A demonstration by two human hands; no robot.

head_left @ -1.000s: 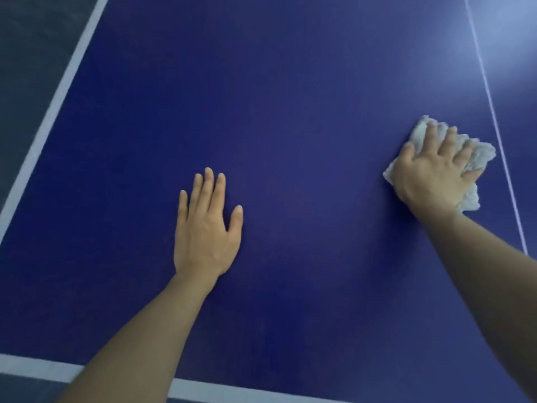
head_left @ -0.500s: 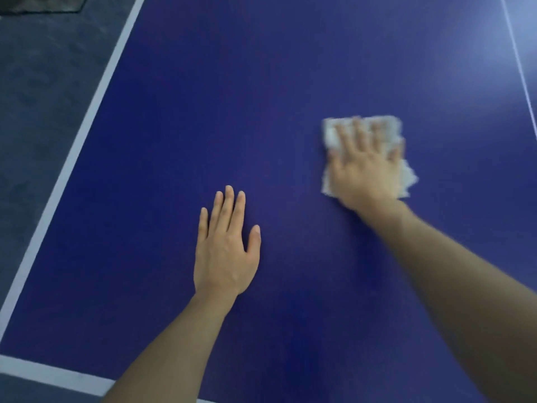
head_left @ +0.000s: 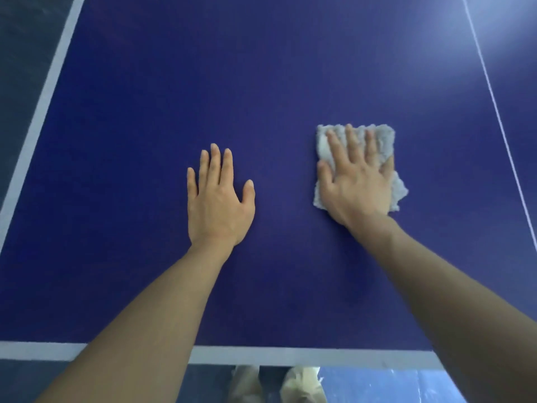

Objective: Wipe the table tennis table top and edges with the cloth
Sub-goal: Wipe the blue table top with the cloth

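The dark blue table tennis table (head_left: 261, 82) fills the view, with a white band along its near edge and left edge. A folded white fluffy cloth (head_left: 380, 141) lies flat on the top, right of centre. My right hand (head_left: 356, 181) presses down on the cloth with fingers spread, covering most of it. My left hand (head_left: 218, 199) rests flat on the bare blue surface a little to the left of the cloth, fingers together, holding nothing.
A thin white centre line (head_left: 494, 100) runs away along the right side. The near white edge band (head_left: 276, 354) lies under my forearms. Grey floor (head_left: 23, 53) shows beyond the left edge. Two shoes (head_left: 276, 385) stand on the floor below the near edge.
My right hand slid the cloth left from near the centre line toward the middle, then nearer to me. The view tilted down, so the near edge now shows. My left hand stayed planted.
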